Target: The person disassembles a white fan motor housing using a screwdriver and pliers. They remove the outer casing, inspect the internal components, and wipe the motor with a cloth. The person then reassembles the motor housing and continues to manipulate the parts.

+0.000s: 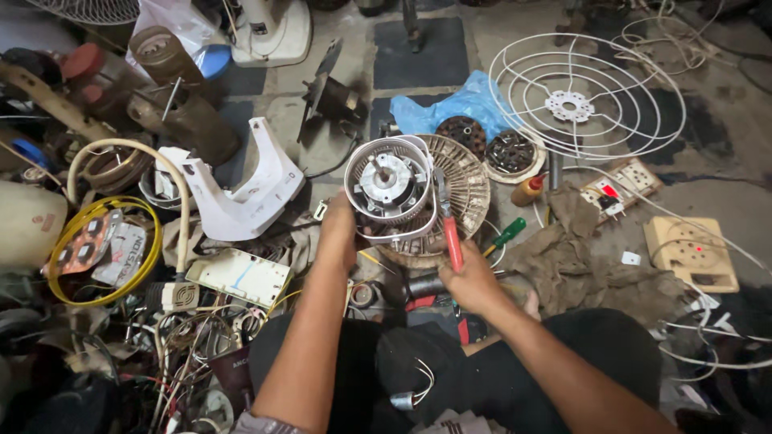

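- Left hand (338,229), middle of the frame: grip wrapped around the side of a round fan motor (392,187), holding it up with its white ring facing the camera.
- Right hand (474,281), just right of middle: grip closed tight on the red handle of pliers (449,221), metal tip touching the motor's right edge.
- Behind the motor, touching it: a round tan vented cover (468,189).
- Upper right, on the floor: a white wire fan guard (587,96).
- Beside the pliers: a green-handled screwdriver (507,234).
- Left of middle: a white plastic fan neck (241,189).

repair workshop: fan parts (585,100), tools (450,233)
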